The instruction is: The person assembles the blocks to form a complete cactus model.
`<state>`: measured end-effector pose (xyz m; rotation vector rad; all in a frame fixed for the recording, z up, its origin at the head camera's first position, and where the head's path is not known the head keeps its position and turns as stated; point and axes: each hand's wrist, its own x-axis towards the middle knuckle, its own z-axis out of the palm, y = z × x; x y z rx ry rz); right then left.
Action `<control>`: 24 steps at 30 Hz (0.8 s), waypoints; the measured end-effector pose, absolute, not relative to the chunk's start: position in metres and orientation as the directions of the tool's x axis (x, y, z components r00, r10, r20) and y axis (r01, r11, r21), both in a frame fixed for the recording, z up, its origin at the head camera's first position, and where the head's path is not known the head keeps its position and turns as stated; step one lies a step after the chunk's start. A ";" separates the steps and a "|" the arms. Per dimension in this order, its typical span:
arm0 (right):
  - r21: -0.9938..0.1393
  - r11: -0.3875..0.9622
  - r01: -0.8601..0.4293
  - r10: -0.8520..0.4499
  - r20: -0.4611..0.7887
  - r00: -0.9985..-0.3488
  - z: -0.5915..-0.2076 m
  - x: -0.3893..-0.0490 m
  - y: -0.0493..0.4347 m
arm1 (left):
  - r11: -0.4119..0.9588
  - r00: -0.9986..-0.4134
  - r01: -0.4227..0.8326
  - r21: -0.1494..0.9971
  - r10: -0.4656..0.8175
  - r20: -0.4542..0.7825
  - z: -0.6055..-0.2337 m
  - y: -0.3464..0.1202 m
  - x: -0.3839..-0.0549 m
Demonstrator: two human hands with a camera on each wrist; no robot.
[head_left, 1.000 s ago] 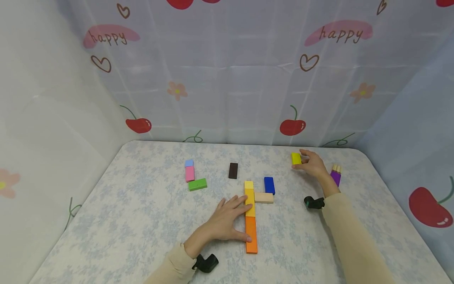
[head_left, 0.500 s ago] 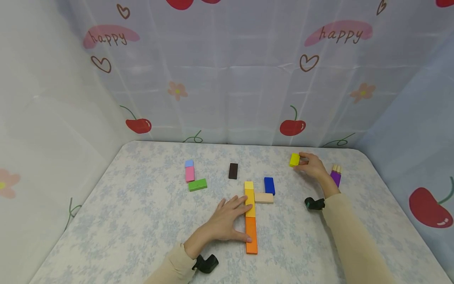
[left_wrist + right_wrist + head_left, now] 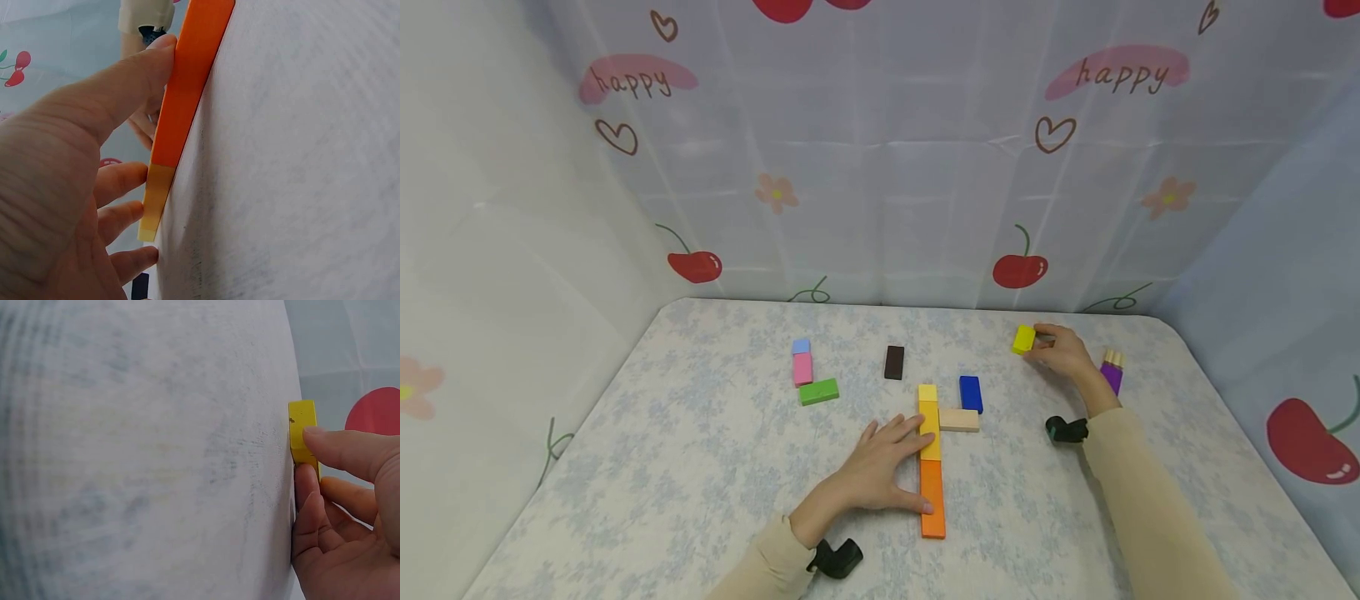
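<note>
My left hand (image 3: 880,467) lies spread along a row of blocks, its thumb on the long orange block (image 3: 933,483) and a fingertip on the amber block (image 3: 928,448). A small pale yellow block (image 3: 927,392) ends that row at the far side. In the left wrist view the fingers (image 3: 125,181) look nearly straight beside the row. At the back right, my right hand (image 3: 1062,350) pinches a bright yellow block (image 3: 1024,339). The right wrist view has the thumb on this yellow block (image 3: 302,419) and curled fingers below it.
Beside the row lie a natural wood block (image 3: 959,420) and a blue block (image 3: 971,393). A dark brown block (image 3: 894,362) sits farther back. Leftward are light blue (image 3: 801,345), pink (image 3: 802,369) and green (image 3: 819,392) blocks. A purple piece with pale sticks (image 3: 1111,375) is near the right wrist.
The bright yellow block has turned from upright to slanted and shifted slightly left and nearer, with my right fingers closer round it. My left hand keeps its place on the row.
</note>
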<state>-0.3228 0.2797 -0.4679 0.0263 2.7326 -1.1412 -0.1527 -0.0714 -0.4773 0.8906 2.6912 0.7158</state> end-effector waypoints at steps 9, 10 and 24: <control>-0.710 0.699 0.089 -0.026 -0.150 -0.988 -0.470 -0.323 0.282 | 0.700 -0.794 0.496 0.513 0.605 -0.058 -0.478 -0.071 -0.153; -0.711 0.697 0.092 -0.024 -0.151 -0.988 -0.470 -0.323 0.282 | 0.701 -0.794 0.497 0.511 0.605 -0.057 -0.478 -0.071 -0.153; -0.775 0.629 0.063 -0.083 -0.147 -0.986 -0.463 -0.319 0.267 | 0.701 -0.794 0.502 0.507 0.606 -0.052 -0.477 -0.070 -0.153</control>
